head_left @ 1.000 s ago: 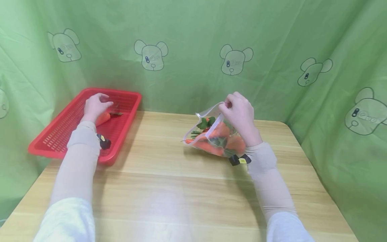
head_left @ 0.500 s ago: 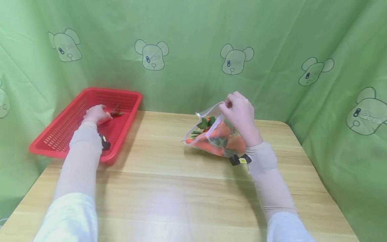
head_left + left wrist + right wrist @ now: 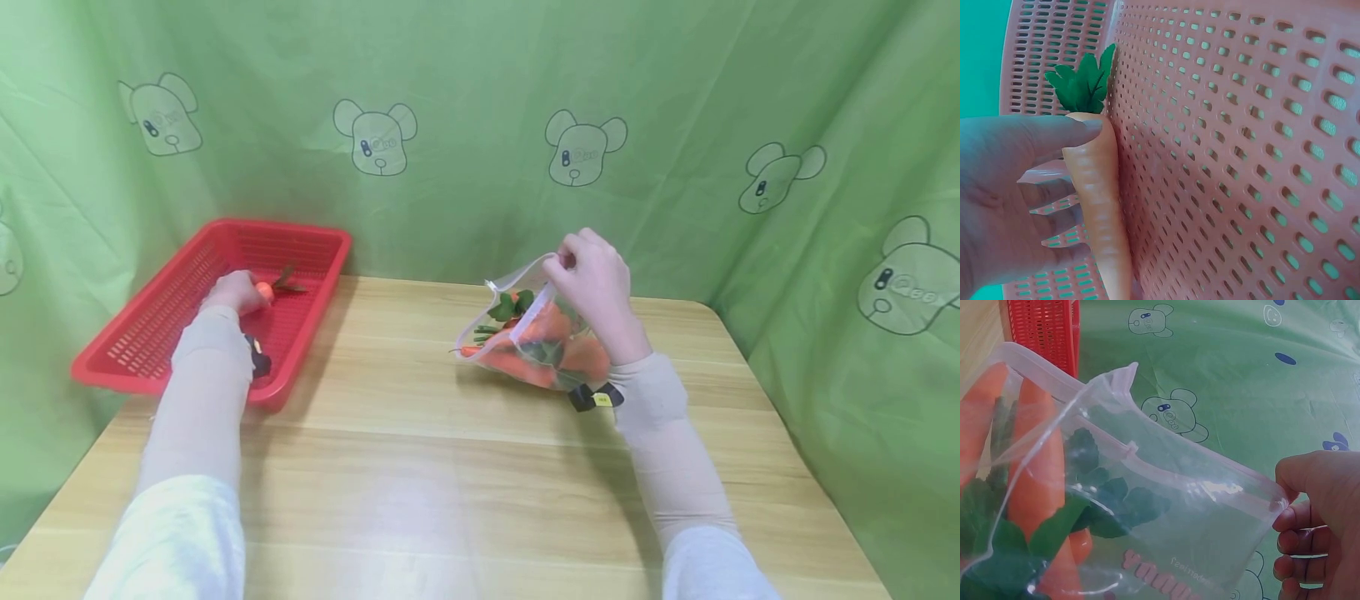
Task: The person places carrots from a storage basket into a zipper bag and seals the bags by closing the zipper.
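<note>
In the head view my left hand [image 3: 231,293] is down inside the red plastic basket [image 3: 307,333] at the left. It grips an orange carrot [image 3: 1099,181] with green leaves [image 3: 1084,81]; the left wrist view shows the thumb across its top end and the fingers along its side. On the right, my right hand [image 3: 596,279] pinches the rim corner of a clear zip bag [image 3: 570,333], whose mouth gapes toward the left. Inside the bag lie several orange carrots [image 3: 1038,456] with green leaves [image 3: 1000,556].
A light wooden table [image 3: 420,467] bears both the basket and the bag. Behind it and along the sides hangs a green curtain [image 3: 480,183] with bear-head prints. The basket's perforated wall [image 3: 1210,150] rises close beside the carrot.
My left hand has gone down from above the basket floor and closed round the carrot, whose top end now shows beyond the fingers. The right hand and the bag have stayed put.
</note>
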A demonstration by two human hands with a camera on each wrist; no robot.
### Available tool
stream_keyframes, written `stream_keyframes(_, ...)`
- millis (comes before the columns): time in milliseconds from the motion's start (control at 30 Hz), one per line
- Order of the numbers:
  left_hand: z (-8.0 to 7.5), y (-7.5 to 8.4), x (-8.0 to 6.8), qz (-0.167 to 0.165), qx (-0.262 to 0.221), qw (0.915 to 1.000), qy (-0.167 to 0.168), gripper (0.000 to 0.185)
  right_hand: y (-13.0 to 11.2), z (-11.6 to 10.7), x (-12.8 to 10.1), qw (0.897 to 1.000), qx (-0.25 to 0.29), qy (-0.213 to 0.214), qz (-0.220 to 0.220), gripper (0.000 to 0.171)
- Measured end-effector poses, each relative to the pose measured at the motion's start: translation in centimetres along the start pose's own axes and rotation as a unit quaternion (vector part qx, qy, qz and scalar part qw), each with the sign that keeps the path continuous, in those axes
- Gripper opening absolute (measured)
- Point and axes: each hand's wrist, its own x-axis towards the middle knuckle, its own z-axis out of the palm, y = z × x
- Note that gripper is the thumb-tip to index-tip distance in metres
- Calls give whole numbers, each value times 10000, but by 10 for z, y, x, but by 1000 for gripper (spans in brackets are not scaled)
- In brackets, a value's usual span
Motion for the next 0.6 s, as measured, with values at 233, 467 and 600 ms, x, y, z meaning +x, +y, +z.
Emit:
stream_keyframes(233,10,3,-15,-1372,-2956,9443,-455,24,0,0,-1,10000,-3,-49,26,14)
stream_keyframes(467,8,9,-22,-1131,-2979,9473,-324,24,0,0,-1,10000,-12,-4,19,14)
stream_keyframes(600,3,6,-9,-14,-983,9949,244,30,-1,-1,-1,10000,-4,-11,31,14)
